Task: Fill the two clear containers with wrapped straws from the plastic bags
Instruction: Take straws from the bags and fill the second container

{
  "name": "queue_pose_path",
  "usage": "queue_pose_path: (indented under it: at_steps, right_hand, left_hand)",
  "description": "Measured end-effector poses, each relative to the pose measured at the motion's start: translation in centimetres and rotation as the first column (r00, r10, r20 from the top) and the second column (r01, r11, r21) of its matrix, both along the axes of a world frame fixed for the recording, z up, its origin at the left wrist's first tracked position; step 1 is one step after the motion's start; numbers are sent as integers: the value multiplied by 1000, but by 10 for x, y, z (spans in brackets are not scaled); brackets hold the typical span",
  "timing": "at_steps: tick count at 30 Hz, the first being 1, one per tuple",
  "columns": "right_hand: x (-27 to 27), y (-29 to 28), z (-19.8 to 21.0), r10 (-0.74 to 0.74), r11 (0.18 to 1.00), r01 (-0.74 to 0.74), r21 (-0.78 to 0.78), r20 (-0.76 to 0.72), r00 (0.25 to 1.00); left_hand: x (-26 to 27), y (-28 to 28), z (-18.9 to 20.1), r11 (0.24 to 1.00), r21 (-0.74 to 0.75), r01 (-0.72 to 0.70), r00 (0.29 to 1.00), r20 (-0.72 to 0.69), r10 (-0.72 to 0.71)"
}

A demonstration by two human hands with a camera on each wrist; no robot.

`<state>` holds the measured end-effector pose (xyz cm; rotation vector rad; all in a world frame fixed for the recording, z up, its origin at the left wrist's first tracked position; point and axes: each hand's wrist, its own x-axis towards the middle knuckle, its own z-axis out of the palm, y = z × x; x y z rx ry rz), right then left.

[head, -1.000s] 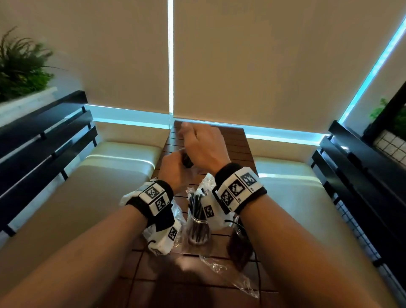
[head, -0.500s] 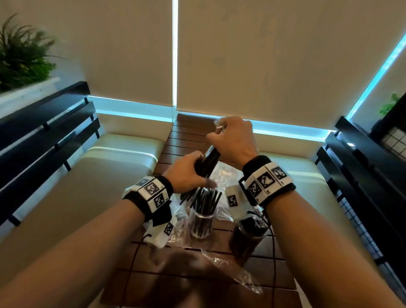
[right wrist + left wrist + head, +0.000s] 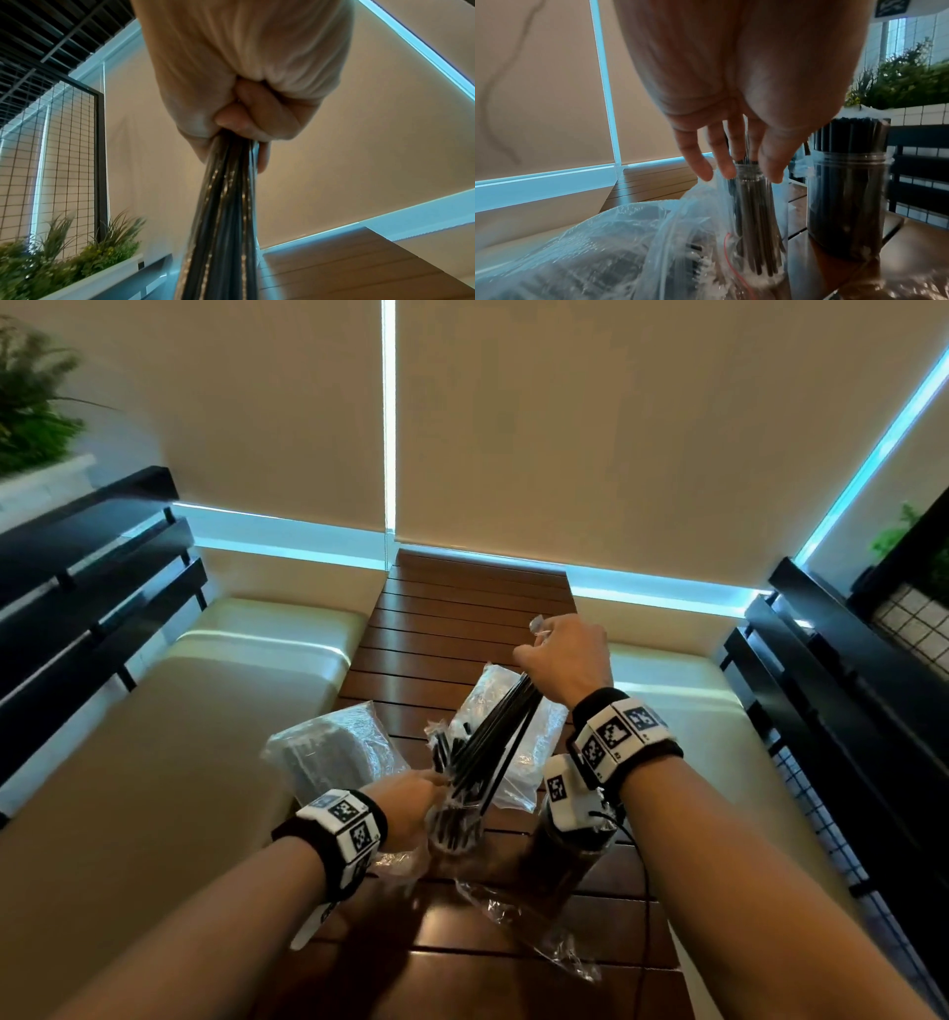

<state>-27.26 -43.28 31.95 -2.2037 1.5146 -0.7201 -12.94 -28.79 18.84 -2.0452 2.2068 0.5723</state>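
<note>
Right hand (image 3: pixel 567 660) grips a bundle of black wrapped straws (image 3: pixel 495 737) over the half-filled clear container (image 3: pixel 755 223); left hand (image 3: pixel 731 125) spread loose at its rim — the other clear container (image 3: pixel 847 186), toward the counter's right edge, looks packed full.

Right hand (image 3: pixel 246 81) fisted round bundle of wrapped straws (image 3: pixel 226 223).

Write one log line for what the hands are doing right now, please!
right hand: grips straw bundle over left container | left hand: open at its rim | right container: full

Slatted wooden table (image 3: pixel 477 608); cream benches (image 3: pixel 154 737) either side; black rails (image 3: pixel 92 567); potted greenery (image 3: pixel 31 403)
</note>
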Motion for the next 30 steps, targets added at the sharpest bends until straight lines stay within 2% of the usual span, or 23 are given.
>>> queue_pose_path:
  at_steps: [3, 11, 15, 18, 20, 22, 23, 27, 29, 30]
  right_hand:
    - [5, 0, -5, -18, 999, 19, -34, 49, 999]
    - [16, 8, -21, -6, 989, 26, -144, 141, 990]
    - [16, 9, -21, 14, 987, 11, -161, 149, 989]
    - [14, 6, -14, 62, 985, -40, -169, 123, 990]
    - [14, 5, -9, 86, 983, -65, -174, 118, 989]
    - [16, 7, -3, 98, 984, -76, -162, 128, 987]
    - [18, 9, 2, 108, 983, -86, -163, 136, 985]
    - [27, 19, 21, 195, 968, -157, -197, 193, 962]
    - [32, 25, 25, 237, 943, -183, -278, 177, 955]
    - [33, 27, 26, 258, 929, -189, -318, 190, 947]
  left_hand:
    - [2, -2, -4, 1000, 22, 11, 1000, 23, -12]
    - [13, -7, -18, 995, -78, 62, 998, -6, -63]
    - [18, -5, -19, 995, -102, -2, 999, -46, -3]
    - [14, 1, -10, 938, -322, -130, 991, -27, 128]
    - [10, 1, 5, 817, -518, -253, 967, -143, 208]
    - [4, -6, 25, 682, -623, -384, 913, -365, 180]
    - [0, -12, 34, 658, -614, -436, 873, -466, 145]
    - [-21, -40, 61, 745, -346, -570, 630, -766, 127]
    - [-27, -50, 67, 699, -304, -647, 562, -810, 168]
    - [-26, -55, 68, 671, -321, -668, 562, -809, 172]
